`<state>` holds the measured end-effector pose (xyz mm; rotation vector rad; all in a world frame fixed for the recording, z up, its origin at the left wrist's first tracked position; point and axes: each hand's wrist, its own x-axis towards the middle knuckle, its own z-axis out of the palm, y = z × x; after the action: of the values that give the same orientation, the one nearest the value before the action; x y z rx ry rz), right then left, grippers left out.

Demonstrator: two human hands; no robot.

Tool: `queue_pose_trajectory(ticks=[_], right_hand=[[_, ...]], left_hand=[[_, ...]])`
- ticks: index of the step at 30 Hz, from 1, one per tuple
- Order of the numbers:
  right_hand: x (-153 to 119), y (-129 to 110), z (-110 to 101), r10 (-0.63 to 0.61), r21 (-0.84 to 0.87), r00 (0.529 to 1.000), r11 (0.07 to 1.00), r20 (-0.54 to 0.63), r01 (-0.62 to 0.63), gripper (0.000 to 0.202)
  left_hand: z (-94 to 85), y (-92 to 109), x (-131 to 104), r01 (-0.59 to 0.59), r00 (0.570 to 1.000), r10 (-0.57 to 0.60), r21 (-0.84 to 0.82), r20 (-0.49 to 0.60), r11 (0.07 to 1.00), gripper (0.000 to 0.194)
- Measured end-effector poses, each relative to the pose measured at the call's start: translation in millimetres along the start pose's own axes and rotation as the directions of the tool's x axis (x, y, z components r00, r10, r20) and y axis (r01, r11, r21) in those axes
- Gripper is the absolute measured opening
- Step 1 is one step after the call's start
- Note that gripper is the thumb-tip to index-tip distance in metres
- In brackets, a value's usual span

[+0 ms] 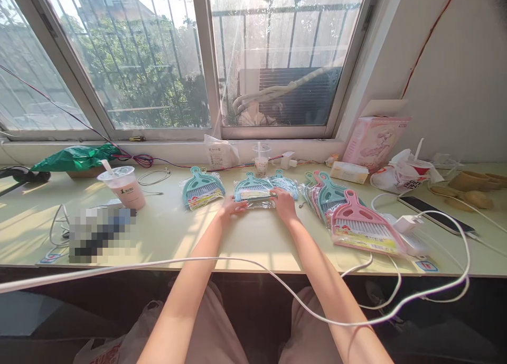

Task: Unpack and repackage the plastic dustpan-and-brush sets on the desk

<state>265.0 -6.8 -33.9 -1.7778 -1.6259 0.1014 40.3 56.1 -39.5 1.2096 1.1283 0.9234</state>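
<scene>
A teal dustpan-and-brush set in clear wrap [253, 184] lies at the middle of the table, between my hands. My left hand [232, 206] is closed on its lower left corner. At its lower right edge, my right hand [282, 201] has its fingers closed on the wrap. Another wrapped teal set [284, 183] lies just behind my right hand, partly hidden by it. To the left is a separate wrapped teal set [203, 188]. On the right, several wrapped sets overlap in a row, with a pink dustpan set [362, 224] in front.
A pink drink cup [127, 187] stands at the left, and a smaller clear cup [261, 160] behind the middle set. A phone [435, 214] and white charger [407, 223] lie at the right. A white cable [273, 274] crosses in front of my forearms.
</scene>
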Motion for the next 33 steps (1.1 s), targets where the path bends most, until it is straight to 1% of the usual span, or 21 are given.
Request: queue_pose_trajectory(ticks=[4, 9, 15, 20, 28, 33], right_hand=[[-0.4, -1.8, -1.3, -0.006, -0.005, 1.000, 1.000, 0.005, 0.006, 0.029], [-1.0, -2.5, -2.5, -0.002, 0.011, 1.000, 1.000, 0.000, 0.002, 0.030], [-0.9, -3.8, -3.1, 0.000, 0.020, 1.000, 1.000, 0.001, 0.000, 0.030], [-0.4, -2.7, -2.2, 0.011, 0.022, 1.000, 1.000, -0.003, -0.011, 0.029], [0.5, 0.7, 0.7, 0.009, 0.042, 1.000, 0.999, -0.004, -0.008, 0.030], [0.7, 1.2, 1.3, 0.005, 0.054, 1.000, 0.999, -0.018, -0.004, 0.029]], left_hand=[[-0.2, 0.6, -1.2, -0.008, 1.000, 0.008, 0.012, 0.009, 1.000, 0.031], [1.8, 4.2, -5.2, 0.005, 1.000, -0.005, 0.009, -0.004, 1.000, 0.026], [2.0, 5.4, -6.4, 0.002, 1.000, -0.002, 0.027, 0.000, 1.000, 0.032], [1.1, 7.0, -9.0, 0.012, 1.000, -0.012, 0.038, 0.001, 0.999, 0.023], [1.8, 10.3, -12.1, 0.027, 1.000, -0.027, 0.055, -0.012, 0.998, 0.020], [1.4, 8.1, -10.0, 0.021, 1.000, -0.021, 0.043, -0.009, 0.999, 0.026]])
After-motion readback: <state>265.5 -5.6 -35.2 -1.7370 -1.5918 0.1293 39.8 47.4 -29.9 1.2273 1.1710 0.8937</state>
